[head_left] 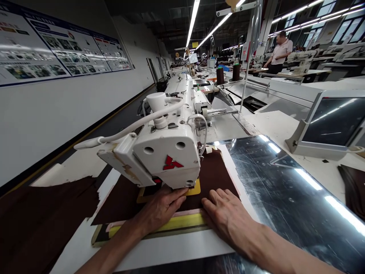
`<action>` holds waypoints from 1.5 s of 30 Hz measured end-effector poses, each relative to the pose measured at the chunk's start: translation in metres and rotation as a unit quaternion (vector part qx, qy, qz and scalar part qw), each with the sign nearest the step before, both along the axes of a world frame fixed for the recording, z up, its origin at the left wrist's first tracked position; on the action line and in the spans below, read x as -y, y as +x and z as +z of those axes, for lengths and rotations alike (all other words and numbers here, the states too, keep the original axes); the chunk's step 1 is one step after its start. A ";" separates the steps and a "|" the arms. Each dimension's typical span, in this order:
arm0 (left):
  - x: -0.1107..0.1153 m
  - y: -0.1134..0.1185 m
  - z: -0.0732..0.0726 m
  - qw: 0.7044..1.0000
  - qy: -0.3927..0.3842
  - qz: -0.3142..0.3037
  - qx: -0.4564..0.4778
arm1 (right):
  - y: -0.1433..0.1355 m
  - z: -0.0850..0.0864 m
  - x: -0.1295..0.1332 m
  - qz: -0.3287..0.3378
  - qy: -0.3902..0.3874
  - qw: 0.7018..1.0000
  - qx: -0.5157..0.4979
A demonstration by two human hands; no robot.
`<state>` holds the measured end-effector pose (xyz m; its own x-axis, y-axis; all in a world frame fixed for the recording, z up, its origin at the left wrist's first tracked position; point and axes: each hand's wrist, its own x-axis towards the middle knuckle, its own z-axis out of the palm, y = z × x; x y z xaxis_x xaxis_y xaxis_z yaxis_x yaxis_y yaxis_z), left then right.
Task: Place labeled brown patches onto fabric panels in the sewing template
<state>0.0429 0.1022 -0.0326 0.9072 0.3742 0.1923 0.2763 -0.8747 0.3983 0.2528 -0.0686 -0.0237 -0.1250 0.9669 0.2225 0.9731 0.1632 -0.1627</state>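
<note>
Both hands lie flat, palms down, fingers extended and gripping nothing. The left hand (161, 208) presses the brown fabric panel (212, 177) just under the sewing machine head (168, 154), its fingertips touching the edge of the yellow template (195, 189) beside the needle area, which the head hides. The right hand (228, 217) lies just beside it, fingers spread over the near edge of the same panel where it meets the yellow guide strip (173, 224) on the white board (171, 249). The panel thus sits directly beneath and just beyond both sets of fingers, under the machine head. To position the work well, it seems best to keep both palms flat and pressure even, so that the cloth stays smooth against the template, with the left fingertips kept clear of the hidden needle. To the right of the fingers lies a polished metal plate (285, 198) set in the bench (322, 167); further right, a tilted screen (333, 121). To the left, a loose brown fabric piece (40, 224) hangs over the bench edge. Beyond the head stand two thread cones (220, 75), and far off a person in a white shirt (281, 51) is at another station
</note>
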 end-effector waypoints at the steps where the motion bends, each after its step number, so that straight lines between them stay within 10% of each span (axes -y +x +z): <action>1: 0.001 -0.003 0.000 1.000 0.004 0.005 0.009 | 0.000 0.001 0.000 -0.001 -0.006 1.000 -0.003; 16: -0.017 -0.135 0.009 0.981 0.058 0.182 0.024 | 0.018 0.011 0.010 -0.022 -0.007 0.999 -0.043; 25: -0.001 -0.199 -0.007 0.948 0.026 0.314 -0.033 | 0.064 0.006 0.062 -0.084 -0.009 0.995 -0.044; 45: 0.027 -0.119 0.007 0.969 0.093 0.218 -0.062 | 0.142 -0.007 0.127 -0.220 0.003 0.973 -0.071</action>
